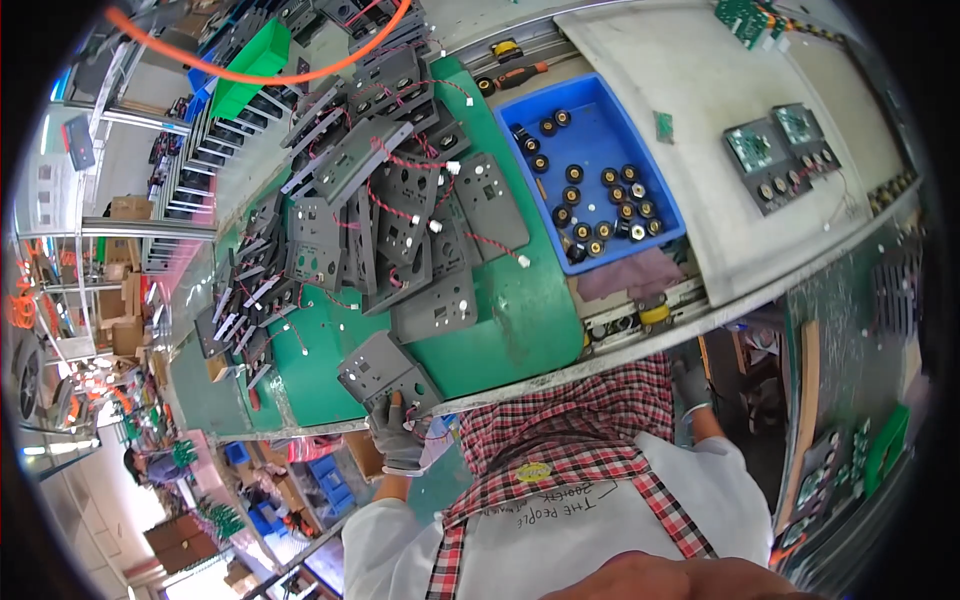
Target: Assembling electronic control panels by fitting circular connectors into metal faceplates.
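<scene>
My left hand point(398, 438), in a grey glove with bare fingertips, grips the near edge of a grey metal panel point(385, 368) with punched holes. The panel lies tilted at the front edge of the green bench mat point(525, 335). Thin wires show beside my left wrist. My right hand point(690, 386), gloved too, hangs beside the checked apron, below the bench edge; its fingers are too unclear to read. Beyond the left hand lies a heap of similar grey panels point(400, 215), several with red twisted wires and white connectors.
A blue bin point(655, 165) holds several round black knob-like parts with brass centres. Behind it lies an orange-handled screwdriver point(522, 75). On the pale board to the right sits a panel with green circuit boards point(752, 148). An orange hose point(270, 77) arcs overhead at the far left.
</scene>
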Tool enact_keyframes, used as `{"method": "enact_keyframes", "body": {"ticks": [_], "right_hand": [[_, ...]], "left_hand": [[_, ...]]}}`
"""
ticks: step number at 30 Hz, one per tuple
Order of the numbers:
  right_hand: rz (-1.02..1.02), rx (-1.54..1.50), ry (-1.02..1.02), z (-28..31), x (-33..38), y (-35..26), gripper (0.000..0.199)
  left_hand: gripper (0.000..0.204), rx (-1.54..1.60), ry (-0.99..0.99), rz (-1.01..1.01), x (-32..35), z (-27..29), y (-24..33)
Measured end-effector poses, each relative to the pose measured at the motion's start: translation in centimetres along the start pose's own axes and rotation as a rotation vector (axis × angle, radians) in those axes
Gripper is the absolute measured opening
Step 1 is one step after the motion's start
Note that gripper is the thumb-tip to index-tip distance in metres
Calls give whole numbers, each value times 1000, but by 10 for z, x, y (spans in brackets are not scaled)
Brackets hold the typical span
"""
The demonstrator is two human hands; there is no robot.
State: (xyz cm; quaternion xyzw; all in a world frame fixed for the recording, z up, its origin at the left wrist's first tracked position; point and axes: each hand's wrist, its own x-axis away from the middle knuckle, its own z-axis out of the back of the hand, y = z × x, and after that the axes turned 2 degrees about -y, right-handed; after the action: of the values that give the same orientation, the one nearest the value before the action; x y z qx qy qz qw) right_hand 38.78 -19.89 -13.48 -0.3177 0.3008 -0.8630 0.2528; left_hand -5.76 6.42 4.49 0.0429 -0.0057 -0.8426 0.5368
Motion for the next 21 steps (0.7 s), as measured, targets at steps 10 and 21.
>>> {"method": "enact_keyframes", "body": {"ticks": [10,21], "right_hand": [[802,236,159,68,-51,-294,25],[496,725,-168,-40,-158,-341,33]], "left_hand": [[15,188,263,-361,34,-3,-4],[18,307,263,-552,23,10,54]]}}
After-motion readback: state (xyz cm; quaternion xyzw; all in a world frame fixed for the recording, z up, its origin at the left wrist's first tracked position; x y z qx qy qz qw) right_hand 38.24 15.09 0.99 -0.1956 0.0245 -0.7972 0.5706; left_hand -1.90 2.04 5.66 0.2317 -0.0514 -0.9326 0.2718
